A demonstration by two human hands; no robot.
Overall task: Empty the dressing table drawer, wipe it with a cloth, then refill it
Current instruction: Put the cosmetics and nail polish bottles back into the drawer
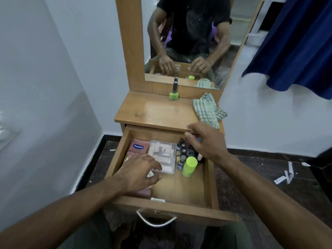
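The wooden drawer (186,187) is pulled out in front of me. Inside lie a pink Vaseline pack (138,147), a clear plastic box (164,153) of small tubes, several dark nail polish bottles (183,150) and a lime green bottle (189,167). My left hand (138,173) hovers over the drawer's left side with fingers spread, holding nothing that I can see. My right hand (203,141) reaches over the nail polish bottles at the back right, fingers apart. A green nail polish bottle (174,93) stands on the tabletop (158,110). A checked cloth (208,110) lies at the top's right edge.
A mirror (194,42) in a wooden frame rises behind the tabletop. Blue fabric (294,47) hangs at the right. White walls flank the table. Paper scraps (285,175) lie on the dark floor to the right. The metal drawer handle (156,220) faces me.
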